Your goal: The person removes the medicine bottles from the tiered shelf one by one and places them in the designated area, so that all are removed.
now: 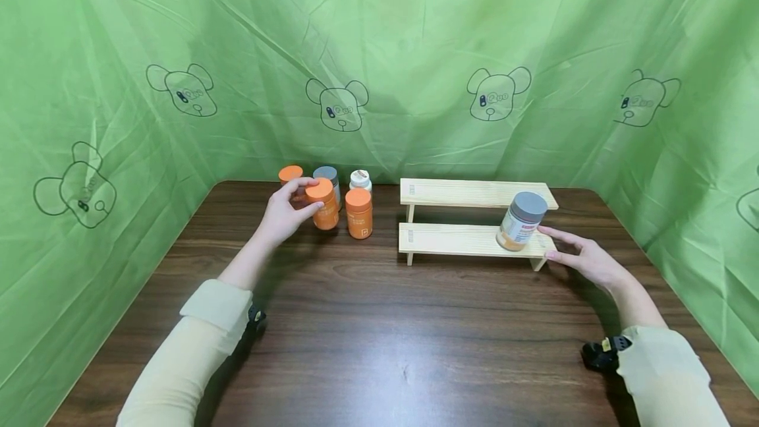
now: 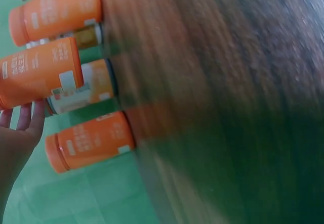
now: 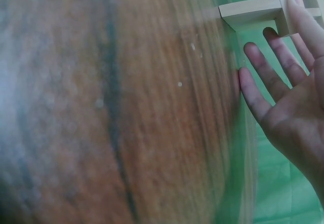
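Note:
My left hand (image 1: 286,211) grips an orange bottle (image 1: 323,205) between thumb and fingers near its orange cap. In the left wrist view this orange bottle (image 2: 40,73) is held slightly off the table, in front of the others. Just right of it stands a second orange bottle (image 1: 359,215). My right hand (image 1: 587,259) is at the right end of the wooden two-step rack (image 1: 450,234), thumb against the lower step; its fingers look mostly straight in the right wrist view. A grey-capped bottle (image 1: 520,221) leans in view on the lower step, beside that hand.
Behind the held bottle stand another orange bottle (image 1: 290,173), a grey-lidded bottle (image 1: 326,175) and a white-capped bottle (image 1: 360,180). The rack's upper step (image 1: 462,192) rises at the back. Green cloth (image 1: 415,51) walls in the brown table (image 1: 379,321).

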Motion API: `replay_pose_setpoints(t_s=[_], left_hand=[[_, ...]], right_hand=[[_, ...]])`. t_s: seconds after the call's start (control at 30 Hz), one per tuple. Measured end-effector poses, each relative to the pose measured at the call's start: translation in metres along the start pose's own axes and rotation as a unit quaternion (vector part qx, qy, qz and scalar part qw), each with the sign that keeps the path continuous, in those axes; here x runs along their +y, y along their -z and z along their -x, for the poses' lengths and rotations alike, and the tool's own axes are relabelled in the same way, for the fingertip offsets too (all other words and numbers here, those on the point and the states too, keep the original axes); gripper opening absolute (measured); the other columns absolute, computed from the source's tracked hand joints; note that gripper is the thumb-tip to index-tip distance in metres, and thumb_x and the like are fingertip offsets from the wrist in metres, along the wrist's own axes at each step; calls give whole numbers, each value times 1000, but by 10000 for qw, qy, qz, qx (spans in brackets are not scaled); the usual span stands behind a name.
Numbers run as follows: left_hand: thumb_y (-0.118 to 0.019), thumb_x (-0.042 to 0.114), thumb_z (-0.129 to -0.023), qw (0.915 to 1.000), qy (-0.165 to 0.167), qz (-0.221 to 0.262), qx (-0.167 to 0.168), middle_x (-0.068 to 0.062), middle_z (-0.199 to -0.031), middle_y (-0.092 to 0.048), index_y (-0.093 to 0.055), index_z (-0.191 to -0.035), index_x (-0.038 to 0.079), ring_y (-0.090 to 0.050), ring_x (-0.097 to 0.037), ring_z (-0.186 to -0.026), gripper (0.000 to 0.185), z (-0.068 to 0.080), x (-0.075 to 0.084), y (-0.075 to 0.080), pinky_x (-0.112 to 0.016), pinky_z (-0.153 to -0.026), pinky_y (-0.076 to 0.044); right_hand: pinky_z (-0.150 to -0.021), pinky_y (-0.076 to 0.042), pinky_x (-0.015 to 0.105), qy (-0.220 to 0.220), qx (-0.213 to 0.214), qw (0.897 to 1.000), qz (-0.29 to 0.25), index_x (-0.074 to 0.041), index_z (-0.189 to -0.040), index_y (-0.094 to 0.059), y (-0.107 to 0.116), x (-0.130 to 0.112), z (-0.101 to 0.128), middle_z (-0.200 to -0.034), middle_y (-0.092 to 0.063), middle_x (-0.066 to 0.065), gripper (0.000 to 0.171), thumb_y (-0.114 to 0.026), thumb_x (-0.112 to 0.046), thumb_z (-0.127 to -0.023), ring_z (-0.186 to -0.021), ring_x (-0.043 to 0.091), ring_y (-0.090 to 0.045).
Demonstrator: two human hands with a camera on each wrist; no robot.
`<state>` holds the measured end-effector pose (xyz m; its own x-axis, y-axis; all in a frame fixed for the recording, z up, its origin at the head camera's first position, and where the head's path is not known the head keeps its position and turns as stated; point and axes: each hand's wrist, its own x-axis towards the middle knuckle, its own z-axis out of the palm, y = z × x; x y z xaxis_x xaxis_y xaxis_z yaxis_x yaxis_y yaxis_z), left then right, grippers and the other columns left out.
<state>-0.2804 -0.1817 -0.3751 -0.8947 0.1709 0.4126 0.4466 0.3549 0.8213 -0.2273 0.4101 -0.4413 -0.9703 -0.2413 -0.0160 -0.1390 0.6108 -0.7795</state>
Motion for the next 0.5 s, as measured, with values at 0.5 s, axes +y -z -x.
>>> replay_pose_setpoints(t_s=[0.5], left_hand=[[-74,19,-83,9961,344,-532,-620,-9,-123,-58,-57,-121,12,-57,-27,-105,42,-7,-53,1,-45,-88,-49]], right_hand=[[-105,-17,63,-23,7,10000,-23,-21,-146,-38,0,2,-1,-150,-30,19,59,-62,-26,-92,-137,34,-20]])
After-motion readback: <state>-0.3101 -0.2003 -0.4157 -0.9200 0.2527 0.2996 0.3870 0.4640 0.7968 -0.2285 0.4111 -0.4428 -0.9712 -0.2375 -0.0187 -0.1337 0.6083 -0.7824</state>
